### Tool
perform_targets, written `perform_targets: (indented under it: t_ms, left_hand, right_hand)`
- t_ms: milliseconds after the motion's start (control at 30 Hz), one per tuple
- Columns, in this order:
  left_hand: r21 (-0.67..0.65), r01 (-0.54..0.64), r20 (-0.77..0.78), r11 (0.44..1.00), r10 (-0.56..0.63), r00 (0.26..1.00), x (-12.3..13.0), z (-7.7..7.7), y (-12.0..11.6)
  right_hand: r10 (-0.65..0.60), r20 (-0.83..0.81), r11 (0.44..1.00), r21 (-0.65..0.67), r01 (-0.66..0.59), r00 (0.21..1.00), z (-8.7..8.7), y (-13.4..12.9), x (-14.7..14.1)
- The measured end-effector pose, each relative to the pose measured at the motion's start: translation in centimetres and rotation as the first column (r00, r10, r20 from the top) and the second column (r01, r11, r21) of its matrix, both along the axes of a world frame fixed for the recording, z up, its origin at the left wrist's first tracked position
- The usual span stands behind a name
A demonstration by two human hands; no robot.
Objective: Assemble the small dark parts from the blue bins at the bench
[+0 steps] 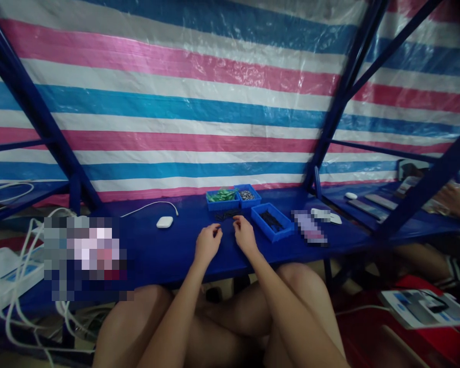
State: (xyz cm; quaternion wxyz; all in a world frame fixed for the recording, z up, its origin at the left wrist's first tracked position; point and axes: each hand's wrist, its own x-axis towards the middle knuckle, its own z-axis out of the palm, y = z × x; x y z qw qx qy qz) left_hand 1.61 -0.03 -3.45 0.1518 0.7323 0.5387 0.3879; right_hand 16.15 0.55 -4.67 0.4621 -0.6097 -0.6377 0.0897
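My left hand (208, 242) is over the blue table (145, 255), its fingers curled toward the thumb; anything between them is too small to make out. My right hand (245, 234) is just to its right, fingers bent and pinched together, with nothing clearly visible in them. Small black pieces (228, 214) lie on the table just beyond both fingertips. Behind them sits a blue bin (223, 206) of green pieces, touching a blue bin (250, 203) of small metallic parts. A larger blue bin (276, 236) with black pieces stands right of my right hand.
A white case (164, 222) and a white cable (149, 206) lie to the left. At far left are a power strip (19, 281) and tangled cables. Blue frame posts (339, 99) stand before a striped sheet (199, 92). Another person's hand (454, 199) is at far right.
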Motion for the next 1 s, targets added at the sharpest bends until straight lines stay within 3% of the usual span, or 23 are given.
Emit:
perform_targets:
  t_ms: [133,300,433,567,800,1000]
  left_hand:
    - [-0.004,0.138,0.062,0.990,-0.138,0.989,0.0,-0.2,0.2]
    - [-0.028,0.147,0.101,0.989,-0.143,0.985,-0.1,-0.5,0.4]
    - [-0.012,0.144,0.135,0.990,-0.141,0.981,-0.1,-0.2,0.5]
    - [-0.008,0.098,0.251,0.995,-0.093,0.963,-0.2,0.0,0.6]
    - [0.000,0.121,0.353,0.993,-0.113,0.929,-0.3,-0.2,0.9]
    - [0.011,0.174,0.382,0.985,-0.165,0.909,-0.2,0.1,0.7]
  right_hand:
    - [0.188,-0.006,0.982,0.007,-0.188,0.982,0.0,-1.3,-0.9]
    - [0.294,-0.042,0.955,0.053,-0.292,0.955,0.2,-1.3,-1.2]
    - [0.258,-0.076,0.964,0.087,-0.252,0.963,0.1,-0.8,-1.0]
    - [0.165,0.026,0.985,0.053,-0.166,0.986,0.2,-0.8,-1.0]
    - [0.208,0.261,0.978,-0.057,-0.200,0.943,0.3,-1.4,-1.4]
    - [0.192,0.246,0.981,-0.029,-0.191,0.950,0.3,-1.5,-1.5]
